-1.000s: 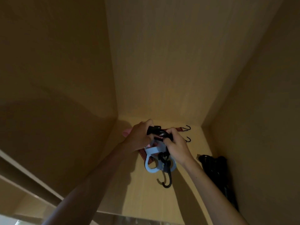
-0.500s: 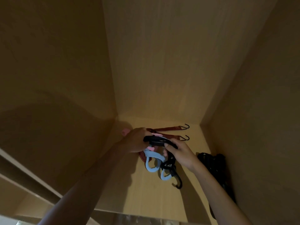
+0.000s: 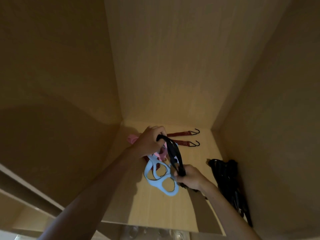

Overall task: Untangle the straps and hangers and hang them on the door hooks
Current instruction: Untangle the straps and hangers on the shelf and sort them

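Head view: the black strap (image 3: 174, 153) runs diagonally between both grips, left hand (image 3: 149, 141) clamped on its far end, right hand (image 3: 190, 177) on its near end, over the blue hanger (image 3: 155, 179).

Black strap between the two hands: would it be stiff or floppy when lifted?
Probably floppy: the black strap bows in a loose loop between left hand and right hand. Likely light, since fingers alone hold it. It may snag the light blue hanger it crosses.

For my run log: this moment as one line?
phase: untangling | left hand: grips black strap top | right hand: grips its lower end | blue hanger: on shelf
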`<move>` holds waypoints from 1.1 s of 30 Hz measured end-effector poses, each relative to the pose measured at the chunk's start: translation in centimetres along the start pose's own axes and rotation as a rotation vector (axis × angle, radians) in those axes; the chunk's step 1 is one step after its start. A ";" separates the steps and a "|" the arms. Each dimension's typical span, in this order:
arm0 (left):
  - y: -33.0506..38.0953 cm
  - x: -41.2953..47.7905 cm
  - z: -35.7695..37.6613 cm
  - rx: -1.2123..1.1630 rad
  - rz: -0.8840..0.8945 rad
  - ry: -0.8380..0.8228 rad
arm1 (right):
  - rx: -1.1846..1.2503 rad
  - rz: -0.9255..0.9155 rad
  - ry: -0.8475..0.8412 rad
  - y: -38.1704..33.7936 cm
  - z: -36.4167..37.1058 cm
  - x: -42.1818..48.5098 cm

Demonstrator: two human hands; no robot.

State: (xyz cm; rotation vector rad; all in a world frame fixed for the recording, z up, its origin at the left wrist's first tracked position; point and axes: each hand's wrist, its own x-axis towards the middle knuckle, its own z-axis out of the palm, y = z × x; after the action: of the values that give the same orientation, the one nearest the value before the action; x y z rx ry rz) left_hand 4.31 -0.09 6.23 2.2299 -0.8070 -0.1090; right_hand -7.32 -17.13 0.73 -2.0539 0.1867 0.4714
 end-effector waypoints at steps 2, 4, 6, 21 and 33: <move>-0.5 0.0 0.0 0.061 -0.027 0.011 | 0.080 0.014 0.024 0.3 0.0 -0.2; -0.7 0.0 -0.3 0.086 -0.060 0.038 | 0.156 0.001 0.072 0.0 -0.2 -0.3; -0.4 0.1 -0.4 0.060 -0.062 0.047 | 0.172 -0.029 0.129 -0.6 -0.5 -0.3; -2.2 -0.5 -0.1 0.221 -0.008 -0.068 | 0.406 -0.306 0.347 -6.1 -1.2 -1.1; -6.0 -0.6 2.8 0.184 -0.189 -0.074 | 0.055 -0.101 0.141 -2.2 0.5 -1.8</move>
State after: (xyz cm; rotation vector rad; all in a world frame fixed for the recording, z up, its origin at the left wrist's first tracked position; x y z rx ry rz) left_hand 6.07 1.63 0.11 2.4865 -0.6665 -0.2163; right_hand -8.40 -15.66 2.98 -2.0323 0.1771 0.2569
